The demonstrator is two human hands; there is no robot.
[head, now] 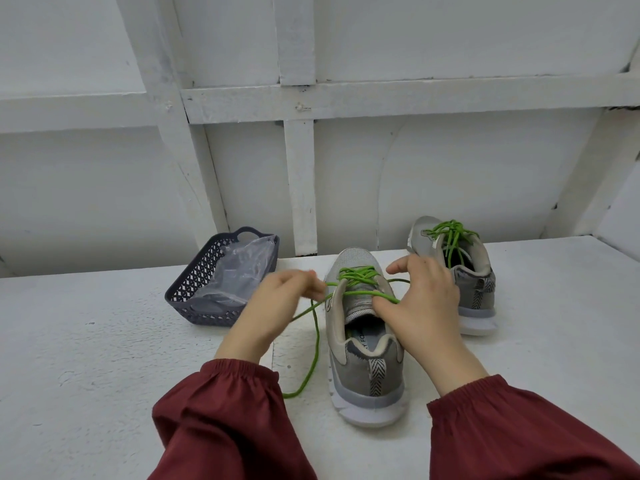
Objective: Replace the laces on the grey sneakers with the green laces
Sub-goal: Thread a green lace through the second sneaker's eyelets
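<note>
the near grey sneaker (367,372) stands heel toward the person on the white bench (104,358), with the green lace (316,344) already crossed through its lower eyelets. the left grip (280,299) pinches one strand just beside the left eyelet row, and the right grip (426,299) is curled over the tongue, seemingly pinching the other strand under the thumb. the likely trouble is uneven tails: a long loose loop trails down the bench on the left, so a hard pull from one side could drag the lace through and leave the other end short. the round cord looks slick and could slip from a light pinch, and a tug could tip the light shoe. an eyelet could also be skipped, since the right grip hides that row. the far grey sneaker (478,292), well apart to the right, is laced in green. the uppers are soft mesh with smoother grey overlays, a striped heel tab and thick pale foam soles. the painted bench looks rough and grainy. a dark lattice basket (194,292) to the left holds a crinkled clear plastic bag (242,268)
</note>
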